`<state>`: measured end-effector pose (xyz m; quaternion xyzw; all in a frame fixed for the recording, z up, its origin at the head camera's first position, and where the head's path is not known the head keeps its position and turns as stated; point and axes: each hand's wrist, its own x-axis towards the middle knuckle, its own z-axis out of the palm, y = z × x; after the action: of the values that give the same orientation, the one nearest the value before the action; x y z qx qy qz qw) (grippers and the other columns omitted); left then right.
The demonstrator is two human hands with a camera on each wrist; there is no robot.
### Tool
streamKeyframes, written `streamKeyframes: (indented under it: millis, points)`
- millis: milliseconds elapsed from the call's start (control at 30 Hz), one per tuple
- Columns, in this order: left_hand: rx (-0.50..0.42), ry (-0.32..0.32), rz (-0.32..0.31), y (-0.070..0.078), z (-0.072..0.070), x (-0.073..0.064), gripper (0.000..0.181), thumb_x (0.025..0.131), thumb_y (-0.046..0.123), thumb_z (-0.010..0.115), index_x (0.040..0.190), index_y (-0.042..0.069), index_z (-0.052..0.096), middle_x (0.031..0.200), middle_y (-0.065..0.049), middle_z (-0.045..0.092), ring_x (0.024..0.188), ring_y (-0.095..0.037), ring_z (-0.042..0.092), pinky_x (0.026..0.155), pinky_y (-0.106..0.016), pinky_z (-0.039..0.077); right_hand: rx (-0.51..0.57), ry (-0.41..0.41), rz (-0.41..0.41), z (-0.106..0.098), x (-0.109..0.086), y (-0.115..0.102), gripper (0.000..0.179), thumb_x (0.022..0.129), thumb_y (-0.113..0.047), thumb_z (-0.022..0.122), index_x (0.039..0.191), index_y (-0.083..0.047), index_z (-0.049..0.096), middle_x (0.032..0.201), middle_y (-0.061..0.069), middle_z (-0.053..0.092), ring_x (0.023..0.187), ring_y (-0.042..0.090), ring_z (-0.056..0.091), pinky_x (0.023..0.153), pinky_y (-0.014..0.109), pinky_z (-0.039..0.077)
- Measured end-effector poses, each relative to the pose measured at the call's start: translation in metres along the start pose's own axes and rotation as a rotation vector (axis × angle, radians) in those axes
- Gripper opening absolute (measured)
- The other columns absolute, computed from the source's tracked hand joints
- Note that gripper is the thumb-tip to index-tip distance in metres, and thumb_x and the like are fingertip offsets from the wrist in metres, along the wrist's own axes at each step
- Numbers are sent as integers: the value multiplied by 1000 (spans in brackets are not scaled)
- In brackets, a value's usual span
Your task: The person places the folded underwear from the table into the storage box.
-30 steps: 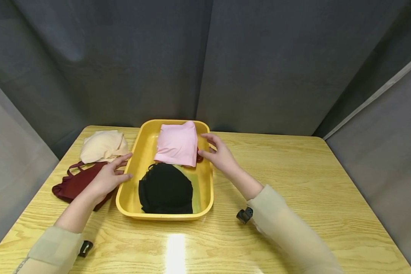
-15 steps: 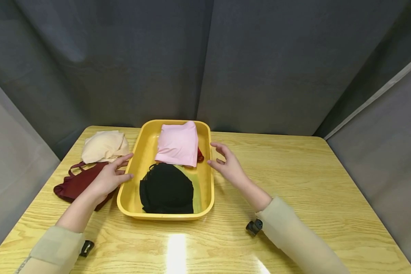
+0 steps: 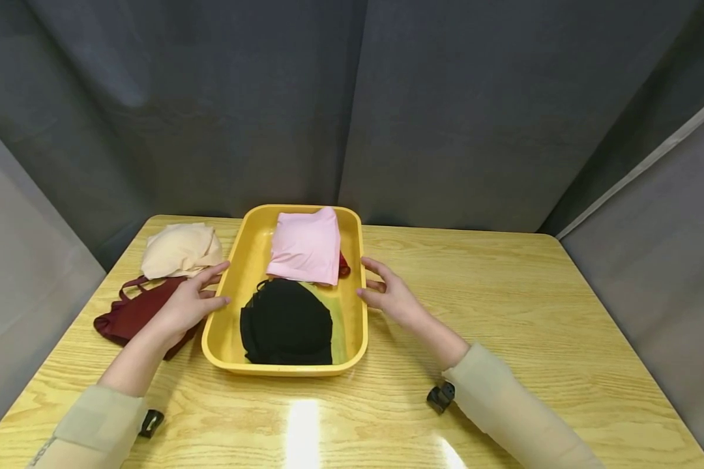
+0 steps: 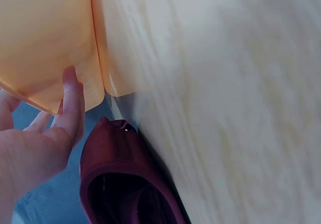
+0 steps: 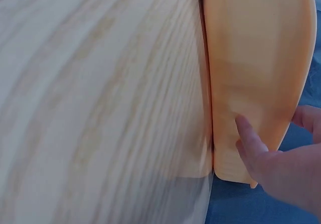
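Observation:
A yellow plastic bin [image 3: 232, 369] stands on the table. My left hand [image 3: 182, 311] is at its left side, thumb over the rim and fingers against the outer wall. On the opposite side, my right hand [image 3: 396, 298] holds the rim between thumb and fingers; the right wrist view shows fingertips [image 5: 243, 121] on the outside wall. Inside the bin lie a folded pink garment [image 3: 304, 247] at the back and a black bra [image 3: 287, 322] in front. A yellow-green cloth [image 3: 336, 319] shows under the black bra, and a bit of red fabric [image 3: 344, 266] beside the pink one.
Left of the bin, a maroon bra [image 3: 137, 312] lies partly beneath my left forearm. Behind it is a beige bra-like garment [image 3: 182, 249]. The wooden table [image 3: 504, 312] extends to the right, with grey curtains [image 3: 446, 117] along its back edge.
My right hand has drawn back from over the bin's inside to its right rim and its fingers have closed in there. The left hand stays at the left rim.

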<state>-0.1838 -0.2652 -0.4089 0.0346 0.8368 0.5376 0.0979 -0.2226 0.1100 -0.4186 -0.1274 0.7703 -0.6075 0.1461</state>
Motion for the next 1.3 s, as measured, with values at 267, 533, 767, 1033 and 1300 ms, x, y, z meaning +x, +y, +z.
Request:
streamKeyframes:
  millis: [267,533,767,1033,1300]
  points:
    - [9,11,-9,0,-1,3,71,89,6,62,150,12,27,140,-26,33,109,-34,52,76,-29,52,58,-44,40,1,1,0,68,92,-5,58,150,-11,24,154,12,21,127,38,44,87,39,51]
    - [31,28,-23,13,-7,6,70,89,11,62,149,10,27,140,-25,38,111,-33,51,69,-28,51,58,-48,51,-1,2,-1,69,91,-5,60,150,-12,25,154,12,23,125,37,47,87,39,51]
    - [56,13,-4,26,-25,1,71,92,17,61,151,10,21,144,-24,36,117,-34,49,80,-35,54,86,-58,55,1,2,-1,69,91,-4,59,150,-11,24,154,12,21,126,39,44,90,45,48]
    - [164,18,13,22,-55,-1,74,92,25,63,150,5,21,141,-26,39,115,-30,52,80,-23,51,89,-57,60,1,2,0,70,91,-5,60,150,-11,24,154,13,22,126,39,44,91,45,48]
    - [335,19,-11,15,-83,-6,80,88,29,66,147,-3,22,139,-30,40,123,-44,43,91,-35,47,99,-63,49,1,3,1,69,91,-4,59,150,-11,23,154,13,21,126,40,44,91,45,48]
